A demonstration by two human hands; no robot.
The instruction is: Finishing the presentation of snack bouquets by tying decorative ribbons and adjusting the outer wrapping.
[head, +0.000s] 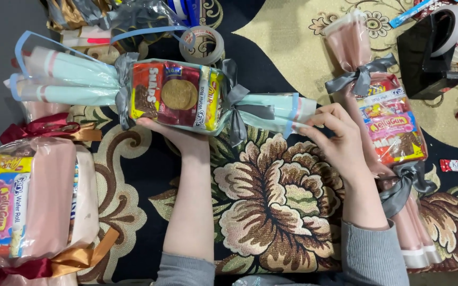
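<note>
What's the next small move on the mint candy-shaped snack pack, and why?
Probably fan out the right-end frill. The left hand supports the mint pack from beneath, grey ribbons tie both ends, and the right hand fingers already pinch the right frill, which looks narrower than the left one.

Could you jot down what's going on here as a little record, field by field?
Surface: floral carpet
Left hand: holds the mint parcel from below, at its snack-filled middle
Right hand: fingers on the mint parcel's right paper end
Mint parcel: candy-shaped, clear wrap, grey ribbons at both ends
Pink parcel: lies right of the right hand, tied with grey ribbons
Left edge: another pink parcel with red and gold ribbons
Tape: roll above the mint parcel; black dispenser top right
Loose sweet: red, far right
</note>
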